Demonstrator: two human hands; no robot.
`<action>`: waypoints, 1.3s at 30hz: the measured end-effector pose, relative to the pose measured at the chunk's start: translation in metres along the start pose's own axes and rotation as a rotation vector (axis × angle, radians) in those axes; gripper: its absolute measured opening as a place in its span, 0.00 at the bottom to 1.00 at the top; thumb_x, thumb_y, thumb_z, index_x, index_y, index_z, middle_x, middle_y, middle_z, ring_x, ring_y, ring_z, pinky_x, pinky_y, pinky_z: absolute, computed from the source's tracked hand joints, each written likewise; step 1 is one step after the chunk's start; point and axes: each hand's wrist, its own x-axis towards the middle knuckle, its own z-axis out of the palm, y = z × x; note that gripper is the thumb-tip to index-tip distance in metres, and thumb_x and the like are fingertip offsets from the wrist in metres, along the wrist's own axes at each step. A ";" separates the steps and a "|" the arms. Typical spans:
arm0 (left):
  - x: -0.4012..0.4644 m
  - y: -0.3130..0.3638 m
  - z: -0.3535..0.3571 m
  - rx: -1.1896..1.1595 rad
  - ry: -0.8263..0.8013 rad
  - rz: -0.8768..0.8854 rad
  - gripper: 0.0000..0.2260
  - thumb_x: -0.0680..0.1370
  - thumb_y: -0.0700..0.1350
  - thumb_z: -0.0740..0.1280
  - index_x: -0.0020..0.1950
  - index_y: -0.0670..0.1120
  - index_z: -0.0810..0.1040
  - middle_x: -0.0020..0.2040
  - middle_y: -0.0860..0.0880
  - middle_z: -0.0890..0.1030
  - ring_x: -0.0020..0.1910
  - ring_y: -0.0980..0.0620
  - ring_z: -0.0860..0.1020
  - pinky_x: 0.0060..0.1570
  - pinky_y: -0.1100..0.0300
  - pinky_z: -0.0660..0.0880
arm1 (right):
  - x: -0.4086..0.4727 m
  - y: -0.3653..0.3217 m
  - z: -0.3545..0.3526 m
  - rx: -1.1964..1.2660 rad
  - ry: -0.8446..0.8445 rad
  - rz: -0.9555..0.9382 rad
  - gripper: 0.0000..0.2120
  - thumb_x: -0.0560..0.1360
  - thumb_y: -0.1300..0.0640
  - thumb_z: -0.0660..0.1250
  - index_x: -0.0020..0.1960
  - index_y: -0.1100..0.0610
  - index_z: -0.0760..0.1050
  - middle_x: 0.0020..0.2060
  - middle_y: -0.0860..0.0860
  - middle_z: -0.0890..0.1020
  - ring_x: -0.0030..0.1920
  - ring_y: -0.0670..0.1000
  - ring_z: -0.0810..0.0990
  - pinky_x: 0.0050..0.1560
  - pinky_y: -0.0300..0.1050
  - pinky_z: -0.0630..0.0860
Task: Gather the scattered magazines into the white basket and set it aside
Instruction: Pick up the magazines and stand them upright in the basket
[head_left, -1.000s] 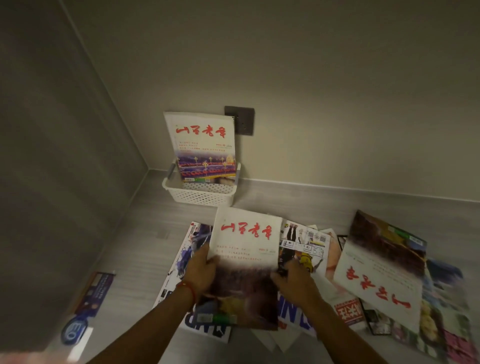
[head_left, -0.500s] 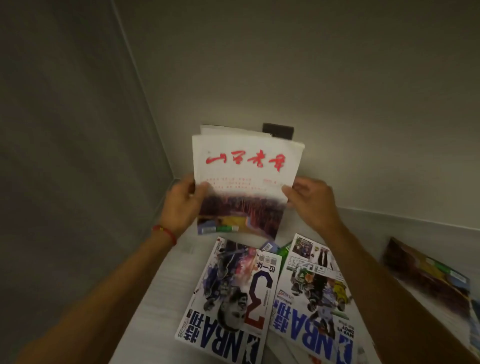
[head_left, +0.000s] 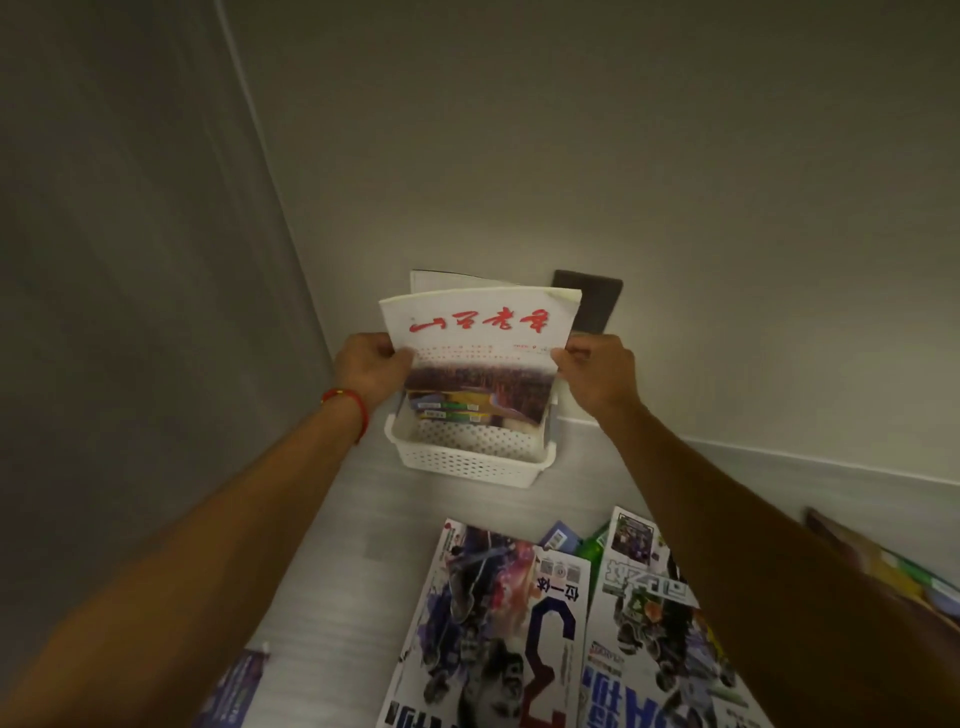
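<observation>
Red-titled magazine had come down from mid-air into white basket, upright before 1 other, left hand and right hand pinching its side edges, 2 NBA magazines on floor.

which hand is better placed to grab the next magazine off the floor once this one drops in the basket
Probably the right hand. The NBA magazines lie under and beside the right forearm. The left hand grips the red-titled magazine over the white basket, nearer the side wall.
</observation>
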 end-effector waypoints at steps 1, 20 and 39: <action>0.006 -0.007 0.004 -0.009 -0.010 -0.017 0.11 0.74 0.40 0.70 0.54 0.39 0.84 0.50 0.39 0.86 0.50 0.40 0.84 0.54 0.40 0.81 | 0.002 0.004 0.003 -0.002 -0.002 0.015 0.09 0.78 0.54 0.69 0.50 0.59 0.84 0.49 0.55 0.86 0.39 0.47 0.80 0.37 0.30 0.72; -0.004 -0.026 0.041 -0.195 -0.146 -0.160 0.33 0.77 0.35 0.68 0.79 0.43 0.58 0.77 0.43 0.64 0.74 0.44 0.68 0.69 0.53 0.68 | -0.034 0.049 -0.006 0.172 -0.214 0.230 0.17 0.79 0.62 0.64 0.67 0.57 0.75 0.63 0.53 0.80 0.63 0.54 0.79 0.67 0.54 0.74; -0.301 -0.027 0.254 0.525 -0.874 0.352 0.14 0.77 0.38 0.67 0.62 0.42 0.81 0.62 0.43 0.80 0.63 0.46 0.77 0.64 0.62 0.70 | -0.283 0.311 -0.216 -0.432 0.093 1.025 0.34 0.75 0.40 0.66 0.72 0.61 0.63 0.69 0.64 0.68 0.68 0.65 0.68 0.67 0.61 0.70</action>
